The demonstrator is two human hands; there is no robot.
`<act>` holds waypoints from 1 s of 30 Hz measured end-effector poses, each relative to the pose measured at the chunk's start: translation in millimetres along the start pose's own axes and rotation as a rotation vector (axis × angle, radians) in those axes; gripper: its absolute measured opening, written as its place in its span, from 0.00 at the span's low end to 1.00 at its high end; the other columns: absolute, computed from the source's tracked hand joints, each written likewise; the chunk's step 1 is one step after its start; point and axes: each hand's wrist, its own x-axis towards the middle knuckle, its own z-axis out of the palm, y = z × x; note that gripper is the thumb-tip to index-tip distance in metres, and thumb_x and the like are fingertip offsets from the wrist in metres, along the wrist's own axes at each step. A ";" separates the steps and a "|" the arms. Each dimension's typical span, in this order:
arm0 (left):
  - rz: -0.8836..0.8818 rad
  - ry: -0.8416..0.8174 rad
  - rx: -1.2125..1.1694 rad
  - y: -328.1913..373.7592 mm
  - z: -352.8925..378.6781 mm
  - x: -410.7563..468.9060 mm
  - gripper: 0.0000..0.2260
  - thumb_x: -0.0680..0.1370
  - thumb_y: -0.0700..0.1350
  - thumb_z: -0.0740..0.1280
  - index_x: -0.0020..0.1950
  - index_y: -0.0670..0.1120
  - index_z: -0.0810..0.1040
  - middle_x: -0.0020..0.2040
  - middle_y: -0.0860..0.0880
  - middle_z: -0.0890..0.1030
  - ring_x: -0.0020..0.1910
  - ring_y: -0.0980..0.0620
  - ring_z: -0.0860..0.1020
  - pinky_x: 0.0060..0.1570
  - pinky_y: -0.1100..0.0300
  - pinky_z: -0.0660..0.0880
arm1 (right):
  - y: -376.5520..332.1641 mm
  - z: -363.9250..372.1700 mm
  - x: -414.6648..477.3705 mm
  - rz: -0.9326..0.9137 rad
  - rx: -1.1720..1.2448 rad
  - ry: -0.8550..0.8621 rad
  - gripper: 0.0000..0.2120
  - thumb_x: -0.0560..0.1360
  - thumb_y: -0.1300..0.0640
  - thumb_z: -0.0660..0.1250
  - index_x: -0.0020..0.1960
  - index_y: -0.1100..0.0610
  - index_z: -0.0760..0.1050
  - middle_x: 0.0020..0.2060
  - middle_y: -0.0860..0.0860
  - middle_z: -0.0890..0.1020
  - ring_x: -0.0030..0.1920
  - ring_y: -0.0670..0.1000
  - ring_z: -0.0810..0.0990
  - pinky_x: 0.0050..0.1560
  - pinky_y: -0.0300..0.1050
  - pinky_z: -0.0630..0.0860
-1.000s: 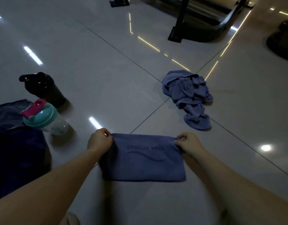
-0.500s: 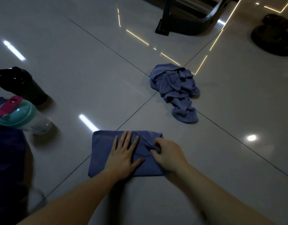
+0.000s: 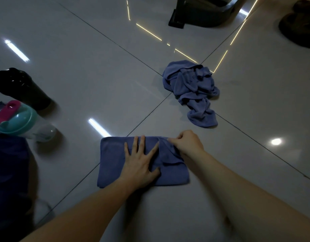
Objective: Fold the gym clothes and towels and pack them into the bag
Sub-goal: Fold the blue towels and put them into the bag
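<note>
Glossy grey tiled floor (image 3: 98, 75) fills the head view, with dark joint lines crossing near the middle and streaks of reflected light on the tiles.

A folded blue microfibre towel (image 3: 112, 159) lies flat on the floor towards its near edge, just this side of where the tile joints cross. The left hand (image 3: 142, 163) rests palm down on the middle of the towel, its grip released, the fingers (image 3: 138, 145) straight and spread as they press the cloth to the floor. The right hand (image 3: 187, 144) sits at the towel's far right corner, its grip grasping a raised fold of the cloth between thumb and curled fingers; the fold is lifted and turned in towards the left hand.

Beyond the joint crossing, a crumpled blue cloth (image 3: 190, 89) lies in a loose heap, well apart from the folded towel.

Along the left edge of the floor in view, a black shaker bottle (image 3: 26, 88) stands just behind a clear shaker bottle with a teal lid and pink cap (image 3: 19, 121). Just beside them, nearer the person, is a dark navy fabric bag (image 3: 9, 172), too dim to make out in detail.

At the far edge, the black foot of a metal frame (image 3: 176, 21) rests on the floor, and a dark rounded shape (image 3: 299, 27) in the far right corner cannot be told.
</note>
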 end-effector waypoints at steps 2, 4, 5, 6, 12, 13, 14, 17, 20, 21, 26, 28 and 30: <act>-0.008 -0.016 0.008 0.8 -0.5 -0.1 0.40 0.72 0.69 0.53 0.82 0.63 0.42 0.82 0.41 0.35 0.80 0.39 0.32 0.73 0.30 0.34 | -6.3 4.8 -0.4 0.004 -0.124 0.003 0.23 0.74 0.49 0.70 0.29 0.54 0.61 0.23 0.52 0.64 0.27 0.55 0.66 0.31 0.46 0.63; -0.011 -0.004 0.007 0.9 1.2 0.2 0.40 0.72 0.69 0.52 0.82 0.63 0.43 0.82 0.42 0.35 0.79 0.40 0.32 0.72 0.30 0.34 | -7.4 5.1 0.4 0.027 -0.166 0.014 0.21 0.76 0.52 0.69 0.30 0.55 0.63 0.25 0.53 0.66 0.29 0.56 0.68 0.31 0.46 0.64; -0.011 0.003 0.008 0.9 2.3 0.3 0.39 0.72 0.69 0.52 0.82 0.62 0.43 0.82 0.42 0.35 0.79 0.40 0.32 0.72 0.30 0.34 | -5.2 3.9 1.8 0.039 -0.152 0.011 0.20 0.76 0.54 0.68 0.30 0.55 0.64 0.26 0.54 0.67 0.29 0.56 0.69 0.31 0.46 0.64; -0.009 0.008 0.010 1.0 2.8 0.5 0.39 0.72 0.69 0.52 0.82 0.62 0.44 0.82 0.42 0.36 0.79 0.40 0.32 0.72 0.30 0.34 | -2.7 2.4 3.2 0.052 -0.109 0.000 0.18 0.74 0.57 0.68 0.30 0.56 0.64 0.26 0.55 0.67 0.29 0.56 0.69 0.32 0.46 0.65; 0.012 0.052 -0.012 -1.0 5.7 -1.1 0.39 0.73 0.69 0.54 0.82 0.61 0.49 0.82 0.41 0.39 0.80 0.39 0.35 0.73 0.30 0.35 | 22.5 -17.7 6.0 0.386 0.580 -0.058 0.15 0.72 0.67 0.65 0.30 0.58 0.66 0.24 0.55 0.66 0.19 0.49 0.59 0.21 0.34 0.55; 0.014 0.055 -0.015 -1.5 6.5 -1.3 0.38 0.73 0.69 0.54 0.82 0.61 0.50 0.82 0.41 0.40 0.80 0.40 0.35 0.73 0.30 0.35 | 26.4 -18.8 4.5 0.433 0.595 -0.095 0.14 0.73 0.65 0.65 0.30 0.58 0.68 0.23 0.54 0.68 0.19 0.48 0.60 0.21 0.33 0.54; 0.014 0.054 -0.015 -2.0 6.8 -1.2 0.38 0.73 0.69 0.54 0.82 0.61 0.50 0.82 0.41 0.39 0.80 0.40 0.35 0.73 0.30 0.35 | 28.4 -19.1 2.9 0.445 0.602 -0.120 0.13 0.73 0.64 0.65 0.30 0.59 0.69 0.24 0.54 0.70 0.19 0.48 0.61 0.21 0.34 0.54; 0.012 0.050 0.002 -2.6 7.0 -0.6 0.38 0.74 0.70 0.53 0.82 0.62 0.47 0.82 0.41 0.38 0.80 0.39 0.34 0.72 0.30 0.34 | 28.7 -14.8 7.4 0.287 0.597 -0.032 0.10 0.72 0.70 0.64 0.34 0.61 0.72 0.27 0.57 0.71 0.24 0.52 0.66 0.27 0.40 0.60; 0.013 0.055 0.005 -3.6 8.2 -0.3 0.38 0.74 0.70 0.54 0.82 0.62 0.47 0.82 0.41 0.39 0.80 0.39 0.34 0.72 0.30 0.35 | 26.0 -15.9 14.0 0.035 0.374 -0.024 0.14 0.73 0.77 0.61 0.48 0.61 0.77 0.37 0.57 0.77 0.32 0.56 0.73 0.31 0.44 0.68; 0.012 0.051 0.006 -3.8 9.0 0.2 0.38 0.74 0.70 0.54 0.82 0.62 0.46 0.82 0.41 0.39 0.80 0.39 0.34 0.72 0.30 0.35 | 25.1 -16.7 14.7 -0.012 0.325 -0.074 0.16 0.73 0.78 0.60 0.51 0.61 0.77 0.40 0.58 0.78 0.33 0.56 0.73 0.31 0.45 0.69; 0.007 0.043 -0.015 -3.0 8.7 0.8 0.39 0.73 0.69 0.54 0.82 0.63 0.45 0.82 0.42 0.37 0.80 0.40 0.33 0.73 0.30 0.34 | 21.9 -19.5 17.2 -0.174 0.112 -0.288 0.15 0.75 0.77 0.60 0.50 0.61 0.78 0.32 0.54 0.78 0.30 0.52 0.72 0.30 0.40 0.69; 0.002 0.027 -0.007 -3.6 8.8 -0.5 0.39 0.73 0.69 0.53 0.82 0.63 0.43 0.82 0.42 0.35 0.79 0.40 0.32 0.72 0.31 0.33 | 19.3 -20.8 19.0 -0.213 0.075 -0.344 0.15 0.74 0.76 0.61 0.52 0.61 0.79 0.36 0.54 0.80 0.35 0.51 0.75 0.34 0.40 0.72; -0.004 0.039 -0.011 -3.6 8.7 -0.7 0.39 0.73 0.69 0.54 0.82 0.63 0.44 0.82 0.42 0.36 0.80 0.40 0.33 0.72 0.31 0.33 | 16.4 -20.8 20.6 -0.240 0.092 -0.408 0.15 0.75 0.73 0.64 0.57 0.62 0.81 0.46 0.56 0.84 0.43 0.53 0.81 0.41 0.46 0.78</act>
